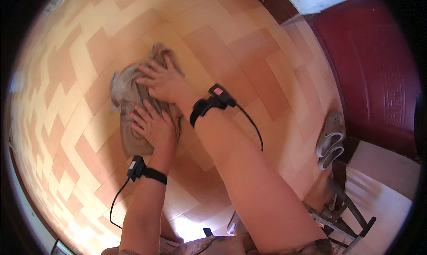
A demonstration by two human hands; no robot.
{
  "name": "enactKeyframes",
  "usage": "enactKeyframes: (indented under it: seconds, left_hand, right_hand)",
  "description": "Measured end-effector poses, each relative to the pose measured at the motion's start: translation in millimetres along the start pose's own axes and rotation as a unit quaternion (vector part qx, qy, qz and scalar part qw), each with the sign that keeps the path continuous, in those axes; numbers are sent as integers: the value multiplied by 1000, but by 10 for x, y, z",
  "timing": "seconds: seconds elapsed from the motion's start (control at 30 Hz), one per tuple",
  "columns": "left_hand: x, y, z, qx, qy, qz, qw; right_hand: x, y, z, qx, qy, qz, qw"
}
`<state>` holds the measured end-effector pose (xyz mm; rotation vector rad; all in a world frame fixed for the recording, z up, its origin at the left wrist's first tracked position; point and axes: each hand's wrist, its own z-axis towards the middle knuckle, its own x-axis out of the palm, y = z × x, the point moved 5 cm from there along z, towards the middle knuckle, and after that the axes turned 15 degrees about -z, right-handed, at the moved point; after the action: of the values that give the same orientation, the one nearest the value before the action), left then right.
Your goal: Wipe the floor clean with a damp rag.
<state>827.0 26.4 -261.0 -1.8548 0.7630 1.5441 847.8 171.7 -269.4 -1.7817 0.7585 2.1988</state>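
Observation:
A crumpled grey-brown cloth (135, 104) lies on the tiled floor (213, 51) left of the picture's middle. My left hand (151, 123) presses flat on its lower part with the fingers spread. Above it, my right hand (165, 79) rests on the upper part of the cloth, fingers spread too and slightly blurred. Neither hand is closed around the fabric. Each wrist wears a black strap with a small black device and a cable.
Grey clog-type shoes (330, 140) stand at the right by a dark red door or panel (370, 68). A dark metal folding frame (347, 208) is at the lower right, beside a pale wall or step. A dark baseboard (278, 4) runs along the top right.

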Motion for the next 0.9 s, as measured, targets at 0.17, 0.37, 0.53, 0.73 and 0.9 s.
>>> enactKeyframes:
  seconds: [0.17, 0.37, 0.53, 0.73, 0.9]
  left_hand:
    - [233, -938, -136, 132, 42, -50, 989]
    - [91, -1105, -524, 275, 76, -85, 955]
    - [-323, -574, -999, 392, 115, -137, 902]
    - [-826, 647, -1769, 512, 209, -178, 814]
    - [-1145, 1503, -1986, 603, 242, -223, 727]
  right_hand:
    - [-107, -1002, -960, 74, 2, -163, 984]
    - [-397, -1024, -2021, 230, 13, -155, 961]
    - [-739, -12, -2660, 357, 46, -184, 915]
    - [-909, 2040, -3268, 529, 168, -190, 810]
    - [-943, 3403, -3288, 644, 195, -195, 714]
